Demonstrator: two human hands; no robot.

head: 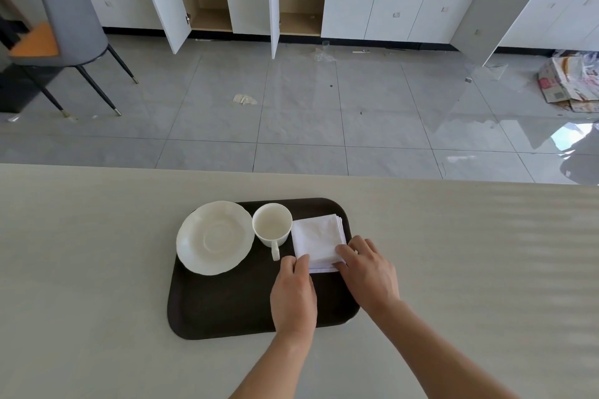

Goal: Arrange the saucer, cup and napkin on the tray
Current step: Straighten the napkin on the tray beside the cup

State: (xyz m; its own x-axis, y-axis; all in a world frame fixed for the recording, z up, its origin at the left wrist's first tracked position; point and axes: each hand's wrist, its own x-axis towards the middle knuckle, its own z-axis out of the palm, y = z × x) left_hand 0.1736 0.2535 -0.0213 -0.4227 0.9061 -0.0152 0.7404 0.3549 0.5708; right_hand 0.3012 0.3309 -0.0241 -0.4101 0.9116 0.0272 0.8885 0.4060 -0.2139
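A dark brown tray (227,304) lies on the pale table. On its far left sits a white scalloped saucer (214,237), partly over the tray's left rim. A white cup (271,227) stands upright beside the saucer, handle pointing toward me. A folded white napkin (316,238) lies at the tray's far right. My left hand (293,295) pinches the napkin's near left corner. My right hand (368,270) holds the napkin's near right corner, fingers on top.
The table's far edge (291,173) runs across the middle of the view, with tiled floor beyond. A grey chair (69,19) stands far left. White cabinets with open doors (272,0) line the back wall. Cardboard (570,82) lies on the floor at right.
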